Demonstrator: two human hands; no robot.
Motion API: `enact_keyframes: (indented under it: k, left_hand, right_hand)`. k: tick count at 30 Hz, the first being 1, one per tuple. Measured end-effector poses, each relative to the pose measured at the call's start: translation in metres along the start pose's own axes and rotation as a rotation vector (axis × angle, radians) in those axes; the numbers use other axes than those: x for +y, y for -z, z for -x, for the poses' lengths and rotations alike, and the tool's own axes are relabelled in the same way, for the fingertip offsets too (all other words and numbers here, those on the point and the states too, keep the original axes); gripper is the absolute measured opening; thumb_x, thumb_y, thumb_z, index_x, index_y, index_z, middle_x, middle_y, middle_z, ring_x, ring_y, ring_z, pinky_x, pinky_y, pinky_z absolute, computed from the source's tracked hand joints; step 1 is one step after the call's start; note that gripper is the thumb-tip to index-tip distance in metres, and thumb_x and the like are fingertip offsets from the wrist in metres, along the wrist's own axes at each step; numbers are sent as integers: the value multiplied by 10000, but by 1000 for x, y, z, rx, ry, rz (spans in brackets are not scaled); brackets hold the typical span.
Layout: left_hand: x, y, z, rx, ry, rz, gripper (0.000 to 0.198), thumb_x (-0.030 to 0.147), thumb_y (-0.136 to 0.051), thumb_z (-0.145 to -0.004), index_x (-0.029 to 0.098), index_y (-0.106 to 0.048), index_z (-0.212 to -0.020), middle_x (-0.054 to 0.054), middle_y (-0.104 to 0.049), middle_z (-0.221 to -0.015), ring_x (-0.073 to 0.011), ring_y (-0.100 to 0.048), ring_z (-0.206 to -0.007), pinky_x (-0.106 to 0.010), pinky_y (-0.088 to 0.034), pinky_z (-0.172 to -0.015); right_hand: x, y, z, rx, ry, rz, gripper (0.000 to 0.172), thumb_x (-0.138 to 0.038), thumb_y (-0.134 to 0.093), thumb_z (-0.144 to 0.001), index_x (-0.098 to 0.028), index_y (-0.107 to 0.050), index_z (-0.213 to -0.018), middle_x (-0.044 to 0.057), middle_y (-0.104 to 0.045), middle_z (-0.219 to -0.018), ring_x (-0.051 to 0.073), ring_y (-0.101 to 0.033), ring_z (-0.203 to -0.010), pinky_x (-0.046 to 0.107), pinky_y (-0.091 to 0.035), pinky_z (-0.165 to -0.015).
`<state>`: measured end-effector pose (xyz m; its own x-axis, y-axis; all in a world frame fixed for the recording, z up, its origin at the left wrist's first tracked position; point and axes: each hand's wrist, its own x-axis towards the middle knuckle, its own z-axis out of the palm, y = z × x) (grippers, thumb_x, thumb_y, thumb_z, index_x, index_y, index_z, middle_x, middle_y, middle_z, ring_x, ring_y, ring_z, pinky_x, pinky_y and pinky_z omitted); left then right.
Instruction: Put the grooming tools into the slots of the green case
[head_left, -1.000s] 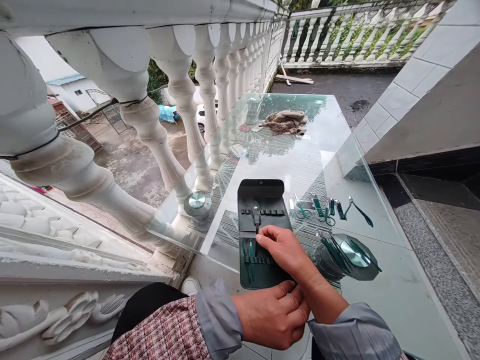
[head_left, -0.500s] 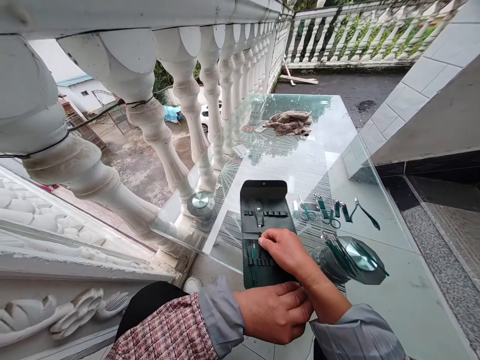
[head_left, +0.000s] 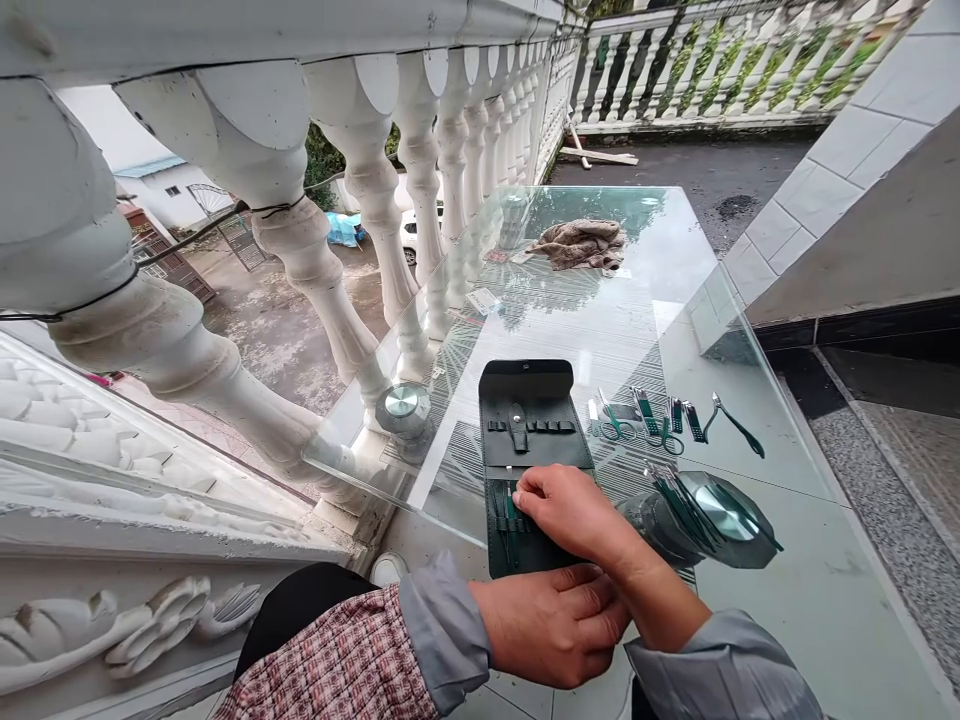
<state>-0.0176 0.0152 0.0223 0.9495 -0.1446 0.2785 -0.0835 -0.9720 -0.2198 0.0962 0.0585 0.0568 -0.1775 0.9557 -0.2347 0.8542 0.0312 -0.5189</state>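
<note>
A black manicure case lies unfolded on the glass table, its upper flap with elastic loops and a small snap strap. Slim dark green manicure tools sit in the loops of its lower half. My right hand is closed in a pinch over that half, on a slim manicure tool mostly hidden by the fingers. My left hand is closed at the case's near edge, back upward, below my right wrist; its fingertips are partly hidden. Right of the case lie green-handled scissors, nail clippers and cuticle nippers.
More slim green tools lie in a bundle over the round metal table fitting at right. A crumpled brown cloth rests at the far end of the glass table. White balusters run along the left.
My right hand has moved slightly down and toward me with the slim tool, whose upper part no longer shows above the fingers. The left hand stays at the case's edge.
</note>
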Motion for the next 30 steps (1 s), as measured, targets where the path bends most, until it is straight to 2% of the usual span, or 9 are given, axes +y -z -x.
enact_keyframes:
  k: [5,11,16,20,24,30]
  left_hand:
    - [-1,6,-2,-8,-20,-12,318,138,-398,-852,145,-707,-931,-136,-612,-1149,-279,-569,-1081,-477,-281,-1066]
    - [3,-1,0,38,8,-21,327,157,-386,-862,136,-702,-945,-144,-603,-1160,-281,-560,-1096,-462,-303,-1052]
    - [4,-3,-1,72,24,8,317,144,-394,-849,142,-707,-892,-139,-617,-1107,-259,-588,-1035,-460,-318,-1040]
    - [5,-5,-1,103,39,47,308,124,-402,-833,155,-708,-820,-107,-644,-992,-233,-610,-957,-452,-352,-1015]
    - [5,-7,-1,122,38,66,312,117,-400,-826,160,-707,-786,-93,-648,-944,-228,-616,-923,-452,-363,-1001]
    - [4,-3,-1,119,38,28,311,125,-399,-832,145,-710,-843,-117,-640,-1031,-249,-602,-989,-465,-321,-1038]
  right_hand:
    - [-1,-1,5,22,-4,-11,225,-243,-504,-785,-205,-577,-575,12,-631,-628,134,-493,-584,254,-262,-549]
    - [5,1,5,22,-33,-69,212,-272,-504,-795,-213,-576,-604,6,-634,-654,144,-527,-624,250,-310,-579]
    - [10,-6,-1,184,60,-174,144,-255,-493,-810,-218,-603,-725,7,-626,-788,151,-554,-739,255,-370,-682]
    - [9,-13,-5,266,144,-152,177,-220,-433,-844,-219,-609,-823,22,-602,-876,151,-560,-808,255,-385,-724]
    - [7,-15,-6,253,157,-78,252,-180,-369,-868,-225,-613,-911,29,-585,-920,146,-551,-832,250,-379,-722]
    - [6,-11,-3,225,119,-1,238,-125,-375,-825,-210,-597,-821,21,-555,-870,130,-518,-758,242,-353,-677]
